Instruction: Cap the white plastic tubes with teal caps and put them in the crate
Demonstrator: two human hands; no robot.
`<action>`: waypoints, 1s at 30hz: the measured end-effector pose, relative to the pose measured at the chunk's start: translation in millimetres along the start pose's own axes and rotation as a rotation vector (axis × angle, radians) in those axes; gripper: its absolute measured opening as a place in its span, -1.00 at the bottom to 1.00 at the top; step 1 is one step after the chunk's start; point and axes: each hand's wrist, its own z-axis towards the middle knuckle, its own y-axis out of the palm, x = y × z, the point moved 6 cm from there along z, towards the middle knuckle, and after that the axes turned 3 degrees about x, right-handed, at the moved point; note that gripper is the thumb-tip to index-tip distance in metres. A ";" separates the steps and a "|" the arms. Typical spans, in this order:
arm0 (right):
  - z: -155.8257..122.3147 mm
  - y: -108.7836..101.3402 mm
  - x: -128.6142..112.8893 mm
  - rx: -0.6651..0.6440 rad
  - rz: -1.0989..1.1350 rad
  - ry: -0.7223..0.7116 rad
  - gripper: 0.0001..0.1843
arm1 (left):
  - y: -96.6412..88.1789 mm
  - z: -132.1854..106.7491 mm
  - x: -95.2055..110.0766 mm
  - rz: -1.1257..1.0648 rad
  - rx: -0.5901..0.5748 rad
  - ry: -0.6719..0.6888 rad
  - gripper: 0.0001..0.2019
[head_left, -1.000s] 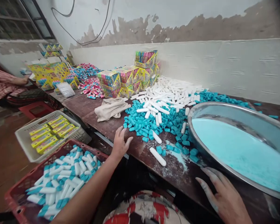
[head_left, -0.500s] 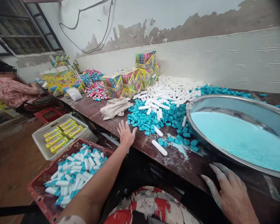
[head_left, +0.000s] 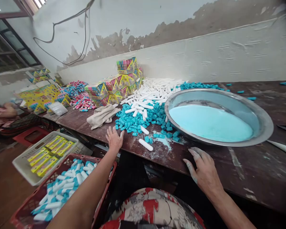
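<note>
Left grip (head_left: 114,140) spread, right grip (head_left: 203,170) near basin (head_left: 261,122)

A small workshop, by the look of it: a long, worn table (head_left: 271,171) carries loose heaps of white sticks (head_left: 157,89) and blue caps (head_left: 130,122), a metal basin (head_left: 264,124) of pale-blue powder (head_left: 209,122) and stacked packs (head_left: 97,90), below a peeling wall (head_left: 105,44).

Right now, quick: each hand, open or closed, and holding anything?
Left hand: open, fingers spread, nothing seen in it, near the pale cloth.
Right hand: open, nothing seen in it, near the metal basin.
</note>
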 end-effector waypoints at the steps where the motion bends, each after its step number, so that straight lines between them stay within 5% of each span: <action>1: -0.4 -0.2 0.0 0.004 0.002 0.001 -0.63 | -0.2 -0.1 0.2 0.003 0.003 0.002 -0.38; 30: -0.4 -4.4 -0.9 0.006 0.082 0.033 -0.69 | 2.6 3.7 -1.3 0.039 0.032 0.025 -0.43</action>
